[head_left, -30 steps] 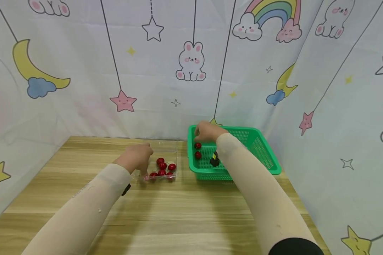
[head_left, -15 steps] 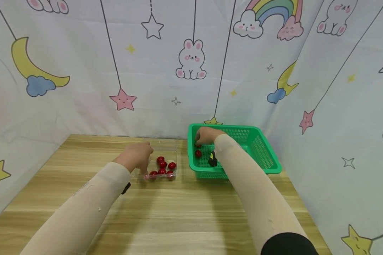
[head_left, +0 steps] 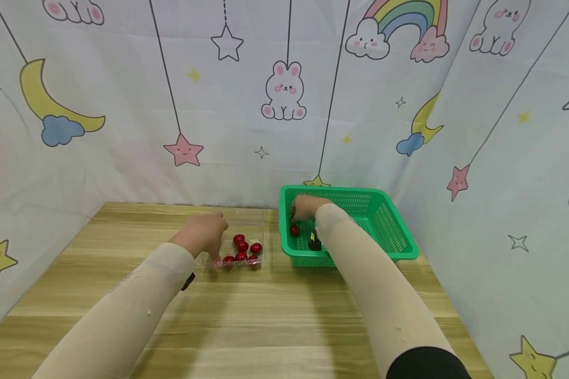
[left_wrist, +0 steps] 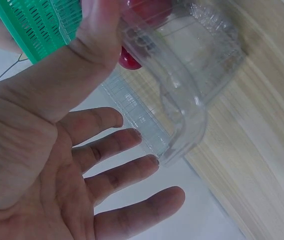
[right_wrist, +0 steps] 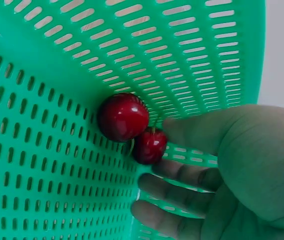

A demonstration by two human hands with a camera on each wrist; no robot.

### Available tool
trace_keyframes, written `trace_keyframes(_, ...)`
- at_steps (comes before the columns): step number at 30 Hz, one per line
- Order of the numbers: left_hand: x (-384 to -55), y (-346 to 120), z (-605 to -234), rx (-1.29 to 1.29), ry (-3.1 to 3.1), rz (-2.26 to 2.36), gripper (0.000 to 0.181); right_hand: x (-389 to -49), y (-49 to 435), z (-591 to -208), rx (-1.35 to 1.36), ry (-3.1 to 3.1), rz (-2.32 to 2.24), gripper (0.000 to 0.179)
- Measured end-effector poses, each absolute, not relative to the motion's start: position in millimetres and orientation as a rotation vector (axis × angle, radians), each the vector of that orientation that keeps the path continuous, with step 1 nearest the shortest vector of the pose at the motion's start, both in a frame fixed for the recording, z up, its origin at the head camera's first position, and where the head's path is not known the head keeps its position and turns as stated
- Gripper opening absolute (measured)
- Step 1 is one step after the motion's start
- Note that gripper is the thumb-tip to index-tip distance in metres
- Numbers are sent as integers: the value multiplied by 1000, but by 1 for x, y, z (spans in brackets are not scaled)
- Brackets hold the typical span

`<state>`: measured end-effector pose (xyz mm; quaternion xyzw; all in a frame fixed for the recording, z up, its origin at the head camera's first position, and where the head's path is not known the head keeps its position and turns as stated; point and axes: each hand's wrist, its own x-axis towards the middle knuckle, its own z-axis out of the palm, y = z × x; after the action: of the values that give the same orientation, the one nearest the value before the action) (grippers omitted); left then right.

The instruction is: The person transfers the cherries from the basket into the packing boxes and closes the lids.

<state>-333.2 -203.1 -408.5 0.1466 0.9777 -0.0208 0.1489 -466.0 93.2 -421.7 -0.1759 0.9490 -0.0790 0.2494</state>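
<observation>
My right hand (head_left: 308,207) reaches down into the left end of a green plastic basket (head_left: 284,247). Thumb and forefinger pinch a small red cherry (right_wrist: 149,145) low beside the slotted wall. A second, larger-looking cherry (right_wrist: 123,117) lies against it in the basket corner. Over on the left, my left hand (left_wrist: 77,150) is at a clear plastic box (left_wrist: 194,107), its thumb on the box's near edge. The other fingers of that hand are extended and hold nothing. Several red cherries (head_left: 242,246) lie inside the box.
The box's raised clear lid (head_left: 242,216) stands behind it. Basket and box sit side by side on a wooden table (head_left: 246,321). A patterned cloth (head_left: 237,105) hangs behind and along the sides. A small black device (head_left: 314,242) hangs under the right wrist.
My right hand has gone lower into the basket, and from the head only one cherry shows there instead of two. The left hand stays put at the box.
</observation>
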Motion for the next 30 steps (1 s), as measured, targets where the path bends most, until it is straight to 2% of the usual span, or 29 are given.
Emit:
trace_keyframes(11, -329, -201, -404, 441, 2826, -59, 99, -461, 102, -427, -422, 2588, -248, 30)
trace_keyframes(18, -329, -200, -402, 421, 2813, -72, 104, -457, 100, -420, -445, 2587, -232, 30)
trace_keyframes(21, -337, -204, -410, 426, 2809, -68, 106, -456, 101, -413, -478, 2598, -241, 30)
trace_keyframes(24, -359, -214, -435, 441, 2822, -62, 106, -455, 103, -403, -524, 2616, -262, 22)
trace_keyframes(25, -365, -217, -443, 446, 2825, -59, 107, -455, 104, -399, -539, 2619, -274, 23)
trace_keyframes(28, -380, -222, -459, 440, 2826, -43, 110, -452, 105, -387, -593, 2626, -311, 43)
trace_keyframes(30, -379, -222, -456, 423, 2813, -31, 113, -448, 104, -379, -639, 2639, -337, 51)
